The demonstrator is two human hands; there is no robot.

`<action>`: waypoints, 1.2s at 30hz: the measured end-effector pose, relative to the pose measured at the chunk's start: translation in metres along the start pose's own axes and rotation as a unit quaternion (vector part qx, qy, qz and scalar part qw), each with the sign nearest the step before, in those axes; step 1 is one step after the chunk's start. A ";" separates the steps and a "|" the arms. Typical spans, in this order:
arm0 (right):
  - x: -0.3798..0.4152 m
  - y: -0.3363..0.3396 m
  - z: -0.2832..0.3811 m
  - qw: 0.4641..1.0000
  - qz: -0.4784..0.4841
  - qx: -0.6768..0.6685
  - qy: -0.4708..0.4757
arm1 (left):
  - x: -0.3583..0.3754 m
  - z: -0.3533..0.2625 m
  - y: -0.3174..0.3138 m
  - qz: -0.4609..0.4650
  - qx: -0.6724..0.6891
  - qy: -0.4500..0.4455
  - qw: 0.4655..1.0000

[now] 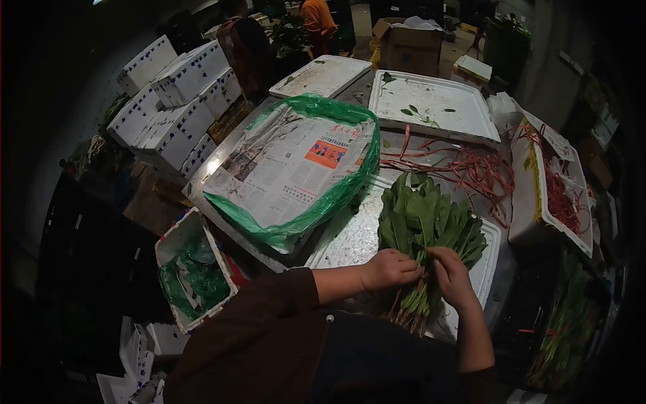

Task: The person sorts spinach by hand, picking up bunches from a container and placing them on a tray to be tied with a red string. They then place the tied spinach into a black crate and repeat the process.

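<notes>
A bunch of leafy greens (425,217) lies on a white foam lid (350,236), its leaves pointing away from me and its stems (416,306) toward me. My left hand (393,269) is at the left side of the stems, fingers closed in a pinch. From the right, my right hand (451,275) meets it, thumb and fingers pinched just below the leaves. The fingertips of both hands are close together over the bunch; I cannot tell what is between them. A thin red strand (396,299) shows below my left hand.
Newspaper (282,168) lines a container in green plastic (367,165). Red ties (471,172) lie beyond the greens; more fill a foam box (565,195) at right. Foam lids (434,104) with leaf scraps stand behind. White boxes (178,101) are stacked left. People (317,23) are at the back.
</notes>
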State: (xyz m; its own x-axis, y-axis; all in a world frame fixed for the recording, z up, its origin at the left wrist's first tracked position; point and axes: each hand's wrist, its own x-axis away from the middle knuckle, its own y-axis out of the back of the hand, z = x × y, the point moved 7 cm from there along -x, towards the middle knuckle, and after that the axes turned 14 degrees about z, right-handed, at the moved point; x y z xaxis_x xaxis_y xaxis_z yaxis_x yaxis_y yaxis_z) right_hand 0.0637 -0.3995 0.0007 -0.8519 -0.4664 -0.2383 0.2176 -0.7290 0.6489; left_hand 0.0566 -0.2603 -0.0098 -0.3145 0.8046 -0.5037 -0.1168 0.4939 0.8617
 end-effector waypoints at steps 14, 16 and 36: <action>-0.012 -0.008 0.014 0.978 0.137 0.152 -0.033 | -0.003 0.015 -0.005 0.036 -0.035 0.059 0.997; -0.011 -0.008 0.014 0.980 0.137 0.141 -0.033 | -0.001 0.017 -0.012 0.101 0.007 0.046 0.994; 0.023 -0.049 -0.082 0.862 -0.072 -0.486 -0.127 | 0.075 0.072 -0.080 0.104 0.578 0.385 0.712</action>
State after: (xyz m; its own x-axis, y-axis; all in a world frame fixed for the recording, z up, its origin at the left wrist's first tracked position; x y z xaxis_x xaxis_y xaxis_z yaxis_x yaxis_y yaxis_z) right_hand 0.0727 -0.4156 -0.0954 -0.9534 -0.3011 -0.0189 0.2914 -0.9032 -0.3151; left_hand 0.1099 -0.2163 -0.1209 -0.6871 0.7004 0.1935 0.7210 0.6902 0.0618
